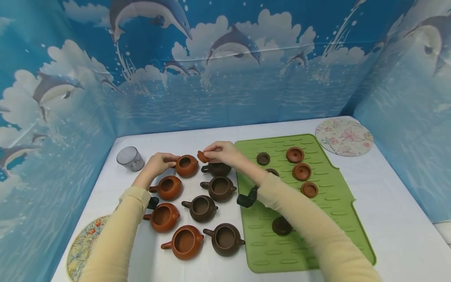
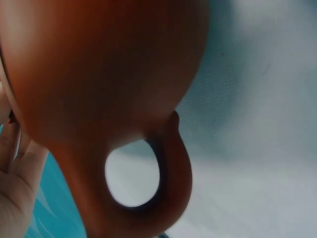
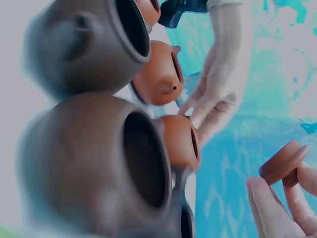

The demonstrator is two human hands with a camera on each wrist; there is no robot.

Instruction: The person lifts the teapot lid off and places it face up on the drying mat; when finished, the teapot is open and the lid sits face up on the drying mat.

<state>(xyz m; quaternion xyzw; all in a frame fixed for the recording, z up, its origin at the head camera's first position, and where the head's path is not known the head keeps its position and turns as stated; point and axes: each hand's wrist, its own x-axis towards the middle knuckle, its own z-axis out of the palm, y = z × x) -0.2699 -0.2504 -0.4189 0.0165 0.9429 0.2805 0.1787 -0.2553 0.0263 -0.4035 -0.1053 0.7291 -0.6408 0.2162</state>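
Note:
My right hand pinches a small reddish-brown teapot lid by its knob, tilted in the air between the two farthest teapots. The right wrist view shows that lid on edge between thumb and fingers. My left hand holds the handle of the farthest reddish-brown teapot, which stands lidless. Below the right hand is a dark brown teapot, its top partly covered by that hand. Another reddish-brown teapot fills the left wrist view, its handle low in the picture.
More open reddish-brown teapots and dark ones stand in two columns. A green mat carries reddish lids and dark lids, some partly behind my right arm. A glass and round patterned mats lie around.

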